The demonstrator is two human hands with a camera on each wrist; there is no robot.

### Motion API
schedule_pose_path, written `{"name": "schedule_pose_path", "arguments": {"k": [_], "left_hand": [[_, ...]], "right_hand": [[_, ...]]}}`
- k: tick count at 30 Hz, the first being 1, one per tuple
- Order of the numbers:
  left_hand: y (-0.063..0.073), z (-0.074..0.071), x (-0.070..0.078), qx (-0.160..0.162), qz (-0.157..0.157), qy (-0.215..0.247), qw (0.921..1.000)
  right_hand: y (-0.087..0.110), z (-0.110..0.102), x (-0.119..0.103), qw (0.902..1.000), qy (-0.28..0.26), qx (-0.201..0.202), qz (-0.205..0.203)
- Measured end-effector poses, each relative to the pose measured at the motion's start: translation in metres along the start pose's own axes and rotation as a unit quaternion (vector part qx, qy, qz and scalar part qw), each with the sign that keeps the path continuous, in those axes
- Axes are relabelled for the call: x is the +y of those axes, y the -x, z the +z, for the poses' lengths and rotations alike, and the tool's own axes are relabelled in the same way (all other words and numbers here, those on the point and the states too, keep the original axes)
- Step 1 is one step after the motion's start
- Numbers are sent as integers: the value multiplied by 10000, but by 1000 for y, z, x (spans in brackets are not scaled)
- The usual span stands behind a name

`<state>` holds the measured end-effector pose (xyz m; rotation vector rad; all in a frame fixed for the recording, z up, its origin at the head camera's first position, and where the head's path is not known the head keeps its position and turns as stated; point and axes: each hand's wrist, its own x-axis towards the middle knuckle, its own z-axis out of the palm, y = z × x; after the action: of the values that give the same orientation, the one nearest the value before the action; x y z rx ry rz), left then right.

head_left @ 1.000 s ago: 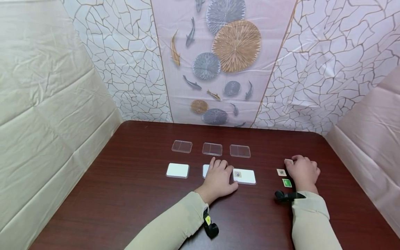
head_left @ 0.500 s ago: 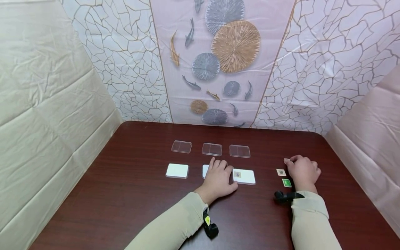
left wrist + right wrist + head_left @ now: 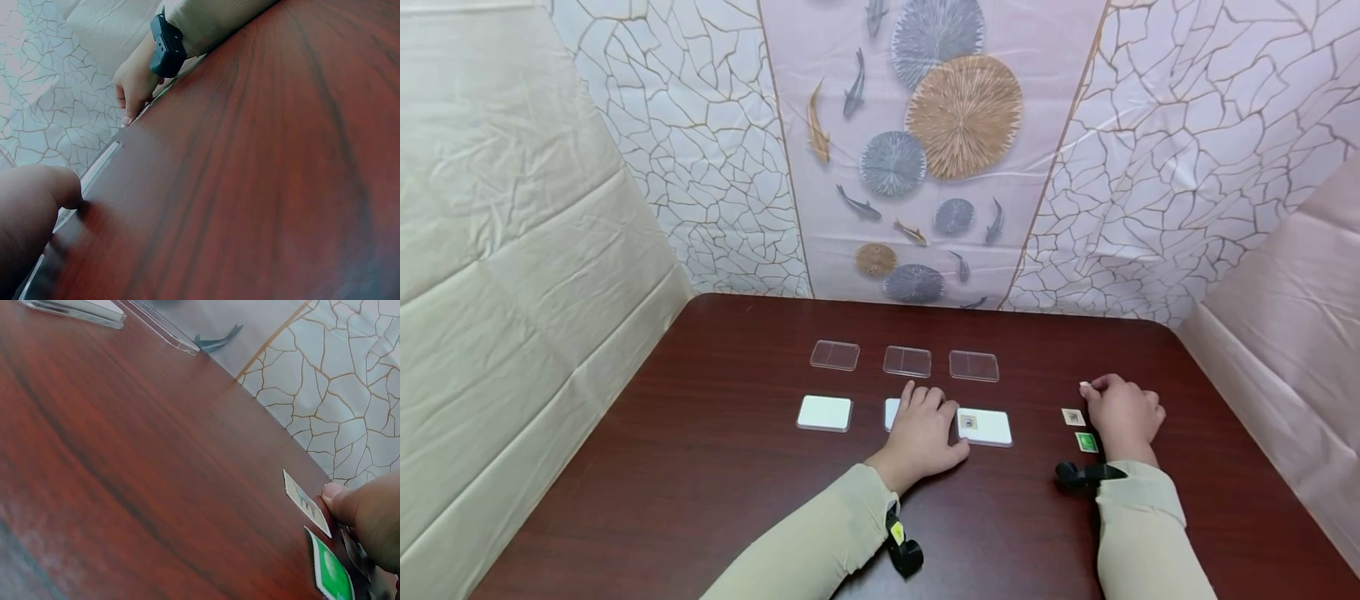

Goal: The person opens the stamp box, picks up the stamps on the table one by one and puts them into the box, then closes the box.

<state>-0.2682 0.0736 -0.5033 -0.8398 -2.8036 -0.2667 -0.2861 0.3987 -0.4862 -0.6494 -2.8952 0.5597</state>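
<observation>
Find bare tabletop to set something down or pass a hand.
Bare: tabletop left of the leftmost white card; between the left wrist camera and right wrist camera; between the rightmost white card and the green stamp. Crowded: around the left hand, over the middle card; around the right hand, by that stamp.

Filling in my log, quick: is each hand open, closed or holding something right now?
Left hand: open, over the middle white card.
Right hand: holding a small stamp at its fingertips.

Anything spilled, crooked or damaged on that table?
Nothing stands out: clear covers and white cards sit in rows, and the green stamp lies near the tan stamp. The left hand hides most of the middle card, so that one's unchecked.
</observation>
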Motion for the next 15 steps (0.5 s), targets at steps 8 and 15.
{"name": "schedule_pose_path", "arguments": {"k": [8, 15], "left_hand": [[-1, 2, 1, -23, -51, -2, 10000], [0, 1, 0, 50, 0, 17, 10000]], "right_hand": [[2, 2, 0, 9998, -57, 142, -144], [3, 4, -1, 9985, 60, 280, -462]]}}
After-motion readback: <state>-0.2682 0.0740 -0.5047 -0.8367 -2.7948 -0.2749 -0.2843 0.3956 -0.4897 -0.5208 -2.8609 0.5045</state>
